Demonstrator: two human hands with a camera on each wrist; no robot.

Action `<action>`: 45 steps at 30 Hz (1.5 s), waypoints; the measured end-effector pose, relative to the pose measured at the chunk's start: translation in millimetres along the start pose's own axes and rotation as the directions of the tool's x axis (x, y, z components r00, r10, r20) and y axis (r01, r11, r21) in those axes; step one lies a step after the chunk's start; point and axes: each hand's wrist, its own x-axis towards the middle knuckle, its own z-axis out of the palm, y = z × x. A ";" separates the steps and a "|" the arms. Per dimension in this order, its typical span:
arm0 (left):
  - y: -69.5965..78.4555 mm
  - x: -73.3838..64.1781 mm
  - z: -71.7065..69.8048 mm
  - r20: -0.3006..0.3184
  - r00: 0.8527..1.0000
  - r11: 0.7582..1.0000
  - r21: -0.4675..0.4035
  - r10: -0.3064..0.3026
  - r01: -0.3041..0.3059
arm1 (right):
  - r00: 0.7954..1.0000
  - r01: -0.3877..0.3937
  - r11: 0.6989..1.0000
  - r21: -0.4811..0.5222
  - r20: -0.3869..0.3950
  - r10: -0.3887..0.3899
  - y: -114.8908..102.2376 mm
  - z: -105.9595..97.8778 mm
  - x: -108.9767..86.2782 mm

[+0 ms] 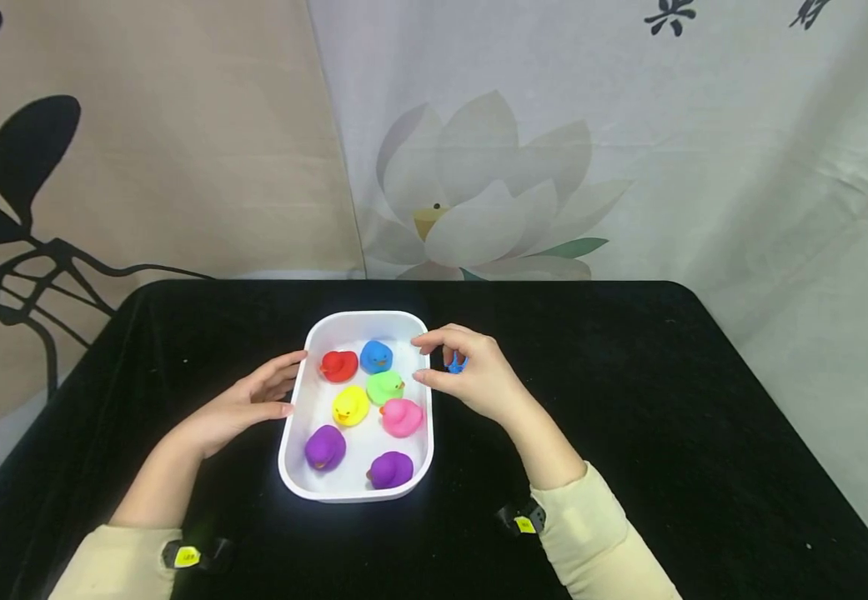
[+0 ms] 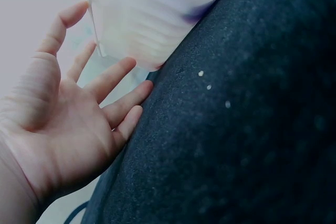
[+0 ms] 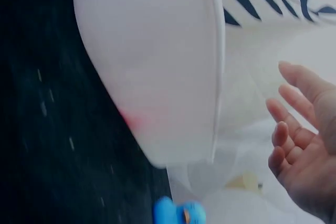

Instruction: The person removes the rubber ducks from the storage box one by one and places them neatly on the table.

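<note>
We see a tabletop (image 1: 629,400) covered in black cloth (image 1: 704,500). Directly on it sit a white tray (image 1: 358,442), a little left of the middle, and one blue duck (image 3: 178,213) beside the tray. Pale specks (image 2: 200,73) dot the cloth.

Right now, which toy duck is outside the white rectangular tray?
The blue toy duck partly hidden behind the right hand in the head view; the other seven, including another blue one, sit inside the tray.

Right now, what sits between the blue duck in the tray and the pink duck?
The green duck lies between that blue duck and the pink duck, as the head view shows.
</note>
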 end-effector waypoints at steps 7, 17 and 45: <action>0.0 -1.0 -0.2 0.002 1.000 1.000 -0.006 -0.007 0.007 | 0.995 -0.041 0.999 0.034 0.091 0.038 -22.3 25.8 -3.3; -1.1 -1.0 0.8 0.003 1.000 1.000 -0.005 0.002 -0.002 | 0.975 -0.093 0.995 0.041 0.206 0.083 -31.7 52.7 -8.0; -1.3 -1.5 -0.8 0.012 1.000 1.000 0.001 0.026 -0.026 | 0.852 -0.057 0.970 -0.236 0.494 0.171 -29.3 107.3 12.7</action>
